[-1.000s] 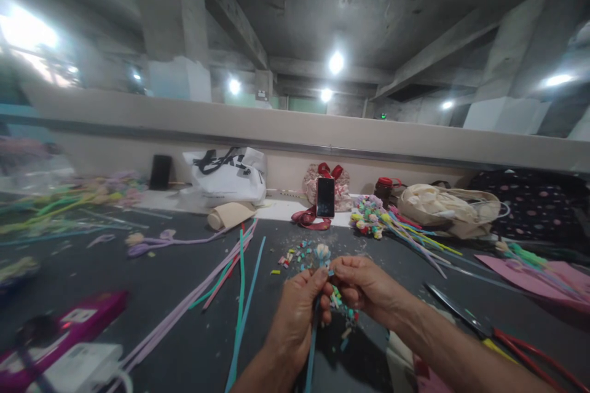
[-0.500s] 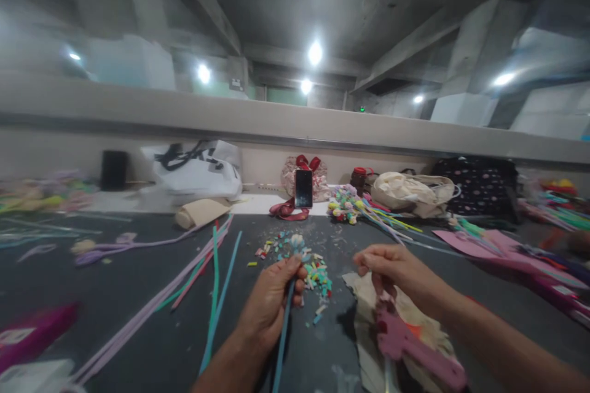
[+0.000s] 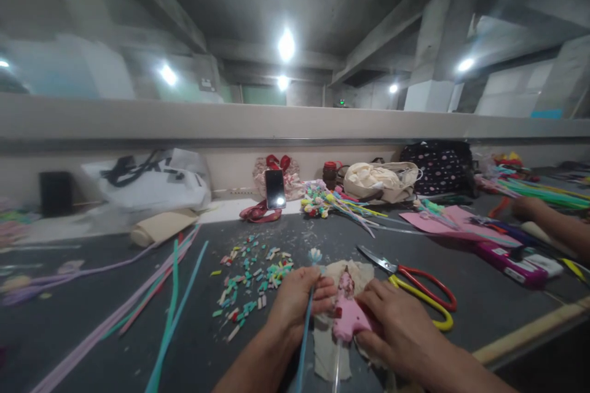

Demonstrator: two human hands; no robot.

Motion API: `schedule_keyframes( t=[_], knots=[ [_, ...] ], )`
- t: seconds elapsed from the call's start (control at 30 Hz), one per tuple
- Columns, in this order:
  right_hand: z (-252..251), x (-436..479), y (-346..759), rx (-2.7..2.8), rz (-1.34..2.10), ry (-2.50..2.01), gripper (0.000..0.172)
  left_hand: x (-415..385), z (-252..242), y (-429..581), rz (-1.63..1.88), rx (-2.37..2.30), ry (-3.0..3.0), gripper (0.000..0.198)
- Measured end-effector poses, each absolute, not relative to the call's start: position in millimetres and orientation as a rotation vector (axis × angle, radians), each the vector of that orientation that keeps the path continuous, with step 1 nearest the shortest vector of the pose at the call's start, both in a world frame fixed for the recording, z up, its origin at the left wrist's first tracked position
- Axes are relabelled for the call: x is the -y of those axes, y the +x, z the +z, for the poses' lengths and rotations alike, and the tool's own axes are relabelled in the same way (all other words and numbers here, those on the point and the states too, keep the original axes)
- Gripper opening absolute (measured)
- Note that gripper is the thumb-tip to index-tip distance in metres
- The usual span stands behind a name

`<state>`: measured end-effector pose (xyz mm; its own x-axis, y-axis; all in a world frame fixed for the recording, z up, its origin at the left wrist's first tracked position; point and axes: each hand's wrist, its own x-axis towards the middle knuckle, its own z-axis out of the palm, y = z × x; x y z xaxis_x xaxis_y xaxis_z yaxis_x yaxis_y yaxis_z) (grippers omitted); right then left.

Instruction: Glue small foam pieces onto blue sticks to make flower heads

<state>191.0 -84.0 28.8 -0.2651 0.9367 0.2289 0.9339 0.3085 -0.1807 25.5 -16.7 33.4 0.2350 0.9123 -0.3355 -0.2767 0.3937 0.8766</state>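
My left hand [image 3: 299, 302] is closed round a thin blue stem [image 3: 303, 339] that ends in a small pale flower head [image 3: 315, 255]. My right hand [image 3: 397, 331] grips a pink glue gun [image 3: 346, 313], whose nozzle points up and away beside the left fingers. Both hands hover over a beige cloth [image 3: 328, 344] on the dark table [image 3: 138, 270]. A scatter of small coloured cut bits [image 3: 251, 276] lies just left of my left hand.
Red and yellow scissors [image 3: 415, 282] lie right of my hands. Long coloured strips [image 3: 170, 295] run along the left. A phone [image 3: 275, 188], bags [image 3: 382, 179], a flower bundle [image 3: 322, 202] and pink sheets [image 3: 454, 224] stand farther back. Another person's hand [image 3: 534, 212] rests at the far right.
My right hand left the flower stem, reached right and took hold of the pink glue gun, then brought it beside the left hand. The view has swung to the right.
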Motion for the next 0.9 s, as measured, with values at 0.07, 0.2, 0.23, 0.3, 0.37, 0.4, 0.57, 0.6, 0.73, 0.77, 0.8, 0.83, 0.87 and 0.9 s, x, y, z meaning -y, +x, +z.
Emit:
schedule_keyframes(
  t=[0.07,0.2,0.23,0.3,0.37,0.4,0.57,0.6,0.73,0.77,0.8,0.83,0.87,0.9],
  knots=[
    [26.2,81.6,192.4,2.283,0.018,-1.688,0.012,15.3,27.1,34.7,0.953,-1.015,0.797,0.011],
    [30.9,82.3,202.7,2.210,0.184,-1.641,0.012,13.5,19.2,38.5,0.985,-1.054,0.841,0.013],
    [33.7,82.7,206.5,2.174,0.256,-1.630,0.012,13.4,18.4,38.4,0.987,-1.061,0.855,0.014],
    [39.7,83.0,215.3,2.079,0.435,-1.600,0.012,13.4,17.7,38.8,0.980,-1.073,0.884,0.015],
    [44.3,82.2,225.5,1.952,0.644,-1.530,0.013,13.3,17.6,39.7,0.969,-1.085,0.910,0.015],
    [45.4,81.6,230.9,1.864,0.754,-1.482,0.014,13.0,17.5,40.3,0.964,-1.091,0.920,0.016],
    [40.2,78.7,256.5,1.184,1.201,-1.227,0.027,9.6,14.7,42.0,0.947,-1.111,0.940,0.019],
    [39.0,78.0,260.1,1.070,1.233,-1.162,0.029,8.9,13.7,42.0,0.940,-1.109,0.942,0.020],
    [42.5,73.6,265.0,0.785,1.250,-0.905,0.027,7.8,11.3,41.1,0.908,-1.094,0.940,0.020],
    [44.6,72.4,263.7,0.743,1.246,-0.863,0.026,7.9,11.5,40.5,0.905,-1.085,0.935,0.020],
    [46.6,71.5,261.5,0.714,1.243,-0.837,0.026,8.2,12.1,39.7,0.903,-1.071,0.923,0.020],
    [47.8,71.3,258.5,0.703,1.246,-0.825,0.026,8.6,13.3,38.6,0.899,-1.052,0.905,0.020],
    [48.0,72.0,254.8,0.711,1.263,-0.827,0.026,9.1,15.0,37.2,0.897,-1.032,0.879,0.020],
    [47.1,73.6,250.5,0.732,1.290,-0.845,0.027,9.8,17.2,35.6,0.902,-1.007,0.851,0.021]
  ],
)
